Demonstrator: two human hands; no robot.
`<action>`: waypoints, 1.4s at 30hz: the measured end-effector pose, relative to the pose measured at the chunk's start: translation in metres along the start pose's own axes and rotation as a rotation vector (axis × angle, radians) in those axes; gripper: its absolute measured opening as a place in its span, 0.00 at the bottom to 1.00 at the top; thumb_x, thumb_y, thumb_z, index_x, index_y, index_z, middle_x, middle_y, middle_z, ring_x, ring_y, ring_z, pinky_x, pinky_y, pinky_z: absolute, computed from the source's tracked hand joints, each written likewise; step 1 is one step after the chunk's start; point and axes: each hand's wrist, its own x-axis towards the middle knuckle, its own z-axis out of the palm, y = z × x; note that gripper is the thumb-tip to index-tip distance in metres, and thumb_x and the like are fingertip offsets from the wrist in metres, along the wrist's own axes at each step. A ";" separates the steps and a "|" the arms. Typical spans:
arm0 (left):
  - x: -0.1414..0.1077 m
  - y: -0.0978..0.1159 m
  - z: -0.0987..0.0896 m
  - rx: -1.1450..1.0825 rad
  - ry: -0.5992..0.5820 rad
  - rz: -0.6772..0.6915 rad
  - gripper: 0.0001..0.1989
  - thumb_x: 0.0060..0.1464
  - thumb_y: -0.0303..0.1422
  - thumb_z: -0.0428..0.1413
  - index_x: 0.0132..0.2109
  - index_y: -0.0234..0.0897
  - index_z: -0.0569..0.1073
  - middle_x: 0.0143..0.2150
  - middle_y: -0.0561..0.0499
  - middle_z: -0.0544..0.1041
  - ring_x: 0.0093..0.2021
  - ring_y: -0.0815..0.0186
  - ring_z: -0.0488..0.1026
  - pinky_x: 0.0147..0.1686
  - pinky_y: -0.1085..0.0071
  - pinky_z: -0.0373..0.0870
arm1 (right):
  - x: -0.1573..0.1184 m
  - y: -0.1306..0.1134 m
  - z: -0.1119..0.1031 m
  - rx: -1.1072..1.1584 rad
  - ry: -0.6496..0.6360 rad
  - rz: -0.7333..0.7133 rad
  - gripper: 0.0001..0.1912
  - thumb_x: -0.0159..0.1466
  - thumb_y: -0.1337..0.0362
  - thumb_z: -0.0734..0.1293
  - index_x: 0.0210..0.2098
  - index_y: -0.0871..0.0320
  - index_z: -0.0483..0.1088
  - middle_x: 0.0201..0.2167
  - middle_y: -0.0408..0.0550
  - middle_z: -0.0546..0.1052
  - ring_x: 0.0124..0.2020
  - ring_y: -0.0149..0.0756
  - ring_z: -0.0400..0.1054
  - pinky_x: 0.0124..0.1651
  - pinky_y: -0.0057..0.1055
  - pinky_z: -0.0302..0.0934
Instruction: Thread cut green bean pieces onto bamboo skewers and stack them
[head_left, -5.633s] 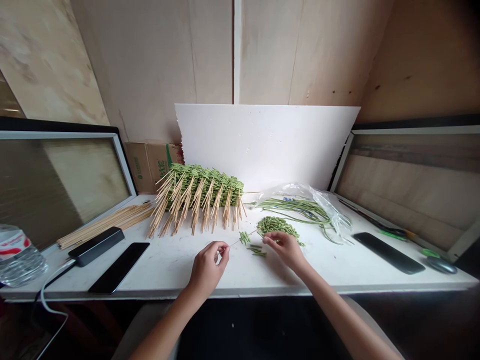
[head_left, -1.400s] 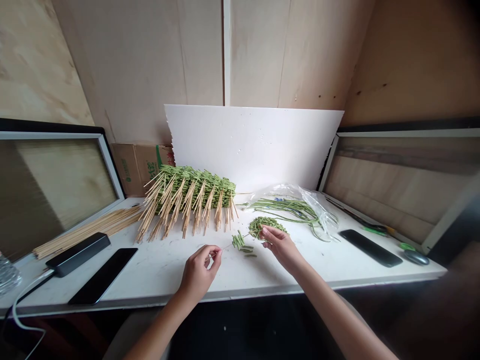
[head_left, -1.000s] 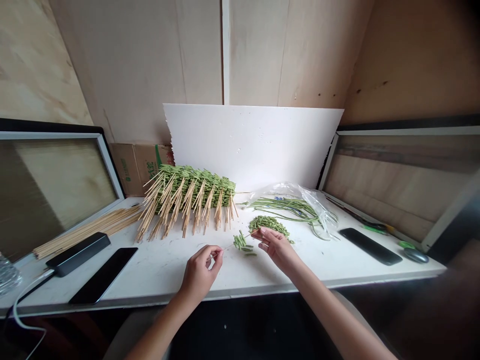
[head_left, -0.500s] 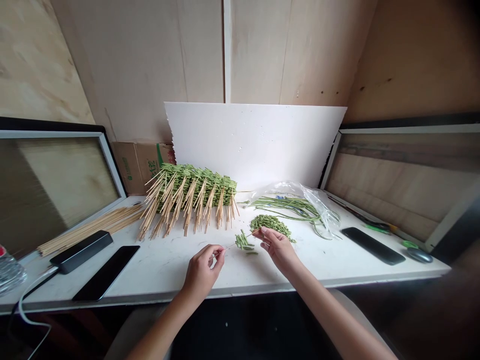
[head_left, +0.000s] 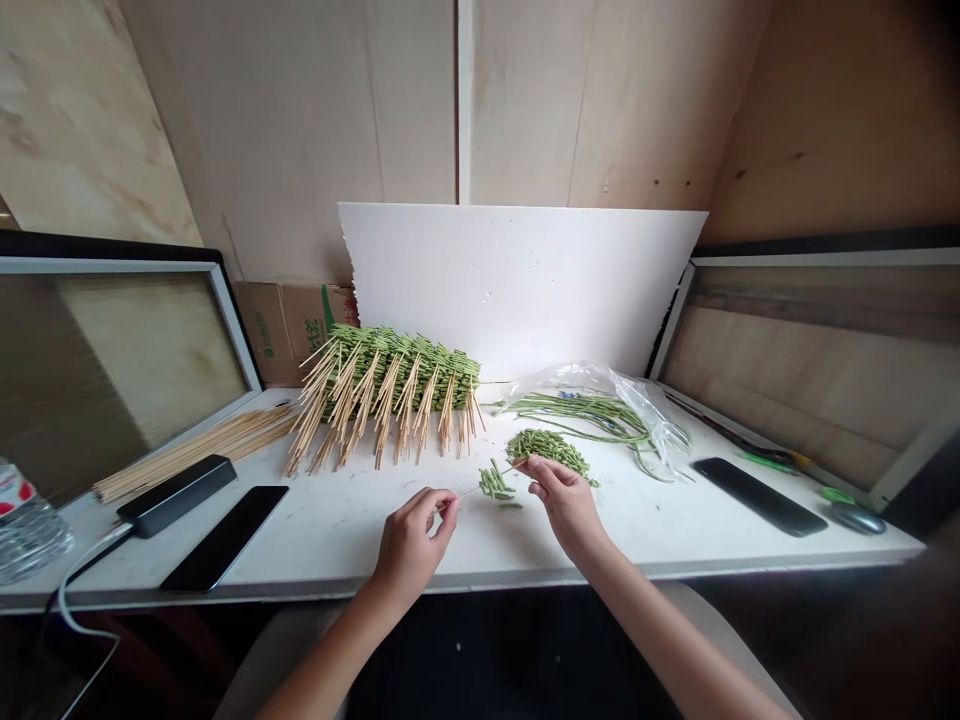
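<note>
- At the left hand point(head_left: 416, 530): thumb and fingers closed on the near part of a thin skewer point(head_left: 468, 493), its end hidden inside the grip.
- At the right hand point(head_left: 566, 505): thumb and forefinger closed on the skewer's far tip; any bean piece pinched there too, hard to make out.
- Between the hands: a short row of green bean pieces point(head_left: 495, 483), set crosswise on the skewer; contact with the table point(head_left: 630, 545) below, impossible to tell.
- Just nearer the edge: a loose piece point(head_left: 511, 506), lying flat.
- Behind the right hand, partly covered by it: a heap of cut beans point(head_left: 547, 448).
- Farther back: long whole beans point(head_left: 581, 410), partly veiled by a crumpled clear bag point(head_left: 664, 425).
- Behind the left hand: a stack of filled skewers point(head_left: 409, 365), sticks fanned forward, blocking part of a cardboard box point(head_left: 270, 325) and a white board point(head_left: 525, 290).
- Far left: bare sticks point(head_left: 202, 450), a black block point(head_left: 178, 495), a dark phone point(head_left: 225, 540); a bottle point(head_left: 30, 525), cut off by the frame.
- Far right: a dark slab point(head_left: 759, 497) and a mouse point(head_left: 859, 517).
</note>
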 end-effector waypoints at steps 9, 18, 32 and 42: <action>-0.005 0.001 0.001 0.016 -0.007 0.019 0.08 0.68 0.32 0.53 0.42 0.38 0.76 0.34 0.50 0.78 0.29 0.69 0.72 0.28 0.76 0.64 | -0.004 0.002 0.006 0.020 -0.004 -0.019 0.17 0.57 0.50 0.77 0.39 0.54 0.83 0.46 0.55 0.84 0.54 0.53 0.74 0.42 0.37 0.69; -0.002 -0.004 0.001 0.013 -0.035 0.011 0.07 0.66 0.31 0.54 0.40 0.38 0.76 0.33 0.51 0.77 0.27 0.70 0.71 0.27 0.75 0.64 | -0.009 -0.002 0.010 0.063 -0.054 0.019 0.16 0.57 0.50 0.77 0.37 0.55 0.82 0.44 0.56 0.84 0.54 0.52 0.75 0.43 0.37 0.71; -0.001 -0.015 -0.001 -0.035 -0.008 0.094 0.07 0.67 0.31 0.54 0.41 0.37 0.76 0.31 0.52 0.75 0.24 0.71 0.65 0.28 0.74 0.65 | -0.002 0.016 0.004 0.018 -0.017 -0.015 0.13 0.56 0.51 0.78 0.31 0.53 0.82 0.41 0.52 0.83 0.49 0.47 0.73 0.47 0.38 0.66; -0.003 -0.009 0.001 -0.108 -0.044 0.115 0.07 0.68 0.30 0.54 0.42 0.37 0.76 0.33 0.50 0.76 0.27 0.70 0.69 0.29 0.74 0.66 | -0.012 0.014 0.012 -0.034 -0.052 -0.058 0.13 0.57 0.51 0.78 0.31 0.54 0.81 0.35 0.47 0.80 0.41 0.42 0.70 0.47 0.37 0.62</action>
